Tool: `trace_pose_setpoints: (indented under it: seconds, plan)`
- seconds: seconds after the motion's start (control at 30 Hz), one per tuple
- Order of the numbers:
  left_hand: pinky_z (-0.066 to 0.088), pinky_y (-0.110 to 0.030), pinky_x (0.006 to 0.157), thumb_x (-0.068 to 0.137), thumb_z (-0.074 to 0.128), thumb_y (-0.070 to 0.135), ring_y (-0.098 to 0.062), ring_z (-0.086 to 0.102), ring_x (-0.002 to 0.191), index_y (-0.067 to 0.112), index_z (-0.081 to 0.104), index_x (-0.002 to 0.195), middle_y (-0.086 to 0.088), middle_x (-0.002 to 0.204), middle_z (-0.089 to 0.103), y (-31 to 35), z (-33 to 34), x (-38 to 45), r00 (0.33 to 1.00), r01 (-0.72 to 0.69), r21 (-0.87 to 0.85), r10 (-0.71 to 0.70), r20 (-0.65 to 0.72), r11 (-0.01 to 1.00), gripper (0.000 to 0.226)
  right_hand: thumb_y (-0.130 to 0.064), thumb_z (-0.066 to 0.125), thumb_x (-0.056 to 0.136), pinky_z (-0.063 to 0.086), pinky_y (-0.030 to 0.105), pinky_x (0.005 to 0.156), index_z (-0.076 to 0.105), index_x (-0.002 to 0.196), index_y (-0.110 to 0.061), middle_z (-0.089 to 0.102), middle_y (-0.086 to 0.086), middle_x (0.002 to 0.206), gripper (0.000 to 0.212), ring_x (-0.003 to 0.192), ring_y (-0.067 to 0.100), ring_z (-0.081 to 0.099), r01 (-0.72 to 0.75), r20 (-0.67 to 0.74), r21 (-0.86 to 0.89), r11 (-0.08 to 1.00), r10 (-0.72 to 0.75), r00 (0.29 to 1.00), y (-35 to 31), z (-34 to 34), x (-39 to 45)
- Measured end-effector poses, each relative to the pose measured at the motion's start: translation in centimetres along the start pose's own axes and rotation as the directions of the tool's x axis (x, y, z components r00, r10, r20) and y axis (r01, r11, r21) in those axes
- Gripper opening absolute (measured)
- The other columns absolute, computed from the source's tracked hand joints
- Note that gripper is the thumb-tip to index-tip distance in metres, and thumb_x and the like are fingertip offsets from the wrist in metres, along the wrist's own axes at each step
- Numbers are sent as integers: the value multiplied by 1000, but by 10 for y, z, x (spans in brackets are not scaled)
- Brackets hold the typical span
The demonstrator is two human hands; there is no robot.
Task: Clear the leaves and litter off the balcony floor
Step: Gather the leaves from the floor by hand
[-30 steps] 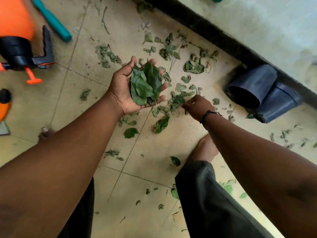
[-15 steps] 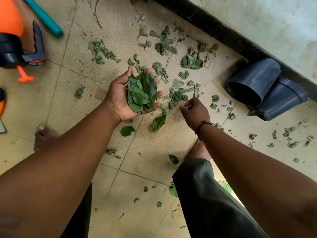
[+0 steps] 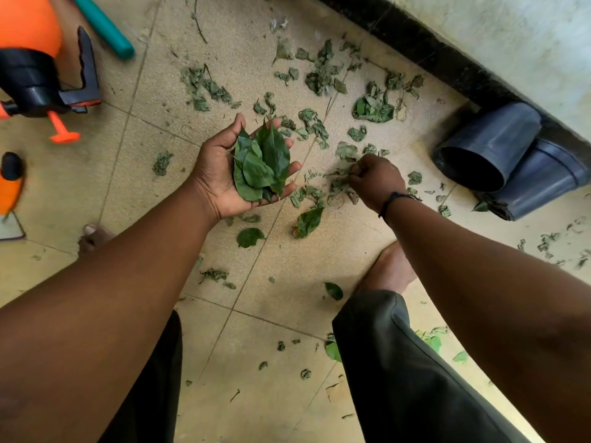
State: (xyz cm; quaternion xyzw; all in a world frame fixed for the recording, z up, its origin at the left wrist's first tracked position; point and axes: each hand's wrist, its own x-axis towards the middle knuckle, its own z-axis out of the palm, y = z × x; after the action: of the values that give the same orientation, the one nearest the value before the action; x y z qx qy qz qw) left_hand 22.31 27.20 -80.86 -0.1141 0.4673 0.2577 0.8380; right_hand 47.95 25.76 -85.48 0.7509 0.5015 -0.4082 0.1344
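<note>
My left hand (image 3: pixel 220 167) is held palm up above the floor, cupping a stack of fresh green leaves (image 3: pixel 262 164). My right hand (image 3: pixel 375 180) reaches down to the tiles, fingers curled and pinching dry crumpled leaves (image 3: pixel 339 183). Many more shrivelled leaf scraps (image 3: pixel 372 105) lie scattered over the beige tiled floor (image 3: pixel 319 260) toward the wall. Two whole green leaves, one (image 3: pixel 308 222) below my right hand and one (image 3: pixel 249 237) below my left, lie flat on the tiles.
Two dark plastic pots (image 3: pixel 489 145) lie on their sides against the black skirting of the wall. An orange sprayer (image 3: pixel 35 65) and a teal handle (image 3: pixel 105 27) sit at the upper left. My bare feet (image 3: pixel 388 270) and dark trouser legs fill the lower part of the view.
My right hand has moved slightly up and right into the dry leaf pile and closed on scraps. My left hand keeps the same stack of green leaves.
</note>
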Motion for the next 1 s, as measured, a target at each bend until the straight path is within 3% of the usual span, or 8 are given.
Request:
trace_pose_setpoints:
  seconds: [0.13,0.33,0.53,0.63,0.73,0.83,0.93,1.0]
  plan:
    - [55,-47,85,95,34,63,-28,67,104,30,69,109,1,106,70,0,-6,-7,1000,0,-22,0,9,1000,50,-29,60,89,37,38,91,58,90,-27,64,-10,89,3,87,18,53,77,-182,-118,990,-98,978,9,-16,-31]
    - [56,-48,84,95,33,64,-29,66,104,31,69,107,2,107,70,1,-19,-14,1000,8,-19,-8,7,1000,51,-31,65,93,42,27,75,57,121,-30,68,-12,104,29,92,12,58,446,343,-175,878,-370,863,-1,22,-68]
    - [53,-46,87,96,30,63,-29,65,105,31,67,108,2,107,69,14,-40,-22,1000,-22,17,22,-11,1000,51,-31,53,95,40,41,94,61,127,-27,45,6,135,33,124,31,41,683,466,-544,487,-500,729,-29,59,-42]
    - [51,-47,90,96,30,63,-30,65,107,30,68,108,1,107,69,21,-50,-25,999,-40,14,40,-10,999,52,-22,49,97,43,42,91,49,136,-16,47,13,135,40,118,34,49,720,490,-614,323,-559,669,-40,65,-32]
    - [51,-48,91,96,31,64,-30,64,108,31,69,108,1,109,69,22,-59,-28,999,-48,3,48,-3,999,52,-16,47,98,46,38,75,35,141,-15,55,11,123,44,106,33,58,671,472,-597,440,-484,737,-45,65,-30]
    - [53,-47,88,96,30,64,-30,65,107,31,69,107,2,109,68,18,-60,-33,999,-34,-12,34,10,999,52,-23,54,96,41,31,69,55,121,-20,62,5,113,25,105,29,59,545,431,-527,652,-348,832,-47,60,-37]
    - [53,-47,87,96,30,64,-29,65,106,31,69,107,2,107,68,13,-57,-37,999,-25,-21,26,25,999,52,-32,73,86,47,31,70,66,97,-13,67,4,97,23,97,24,63,232,400,-131,964,-163,902,-54,41,-50]
    - [52,-47,88,96,31,64,-29,66,104,31,68,108,2,106,69,13,-54,-41,999,-29,-28,30,30,999,52,-19,78,82,57,35,74,65,93,-1,70,13,90,24,84,19,69,48,387,240,970,-141,911,-73,18,-70]
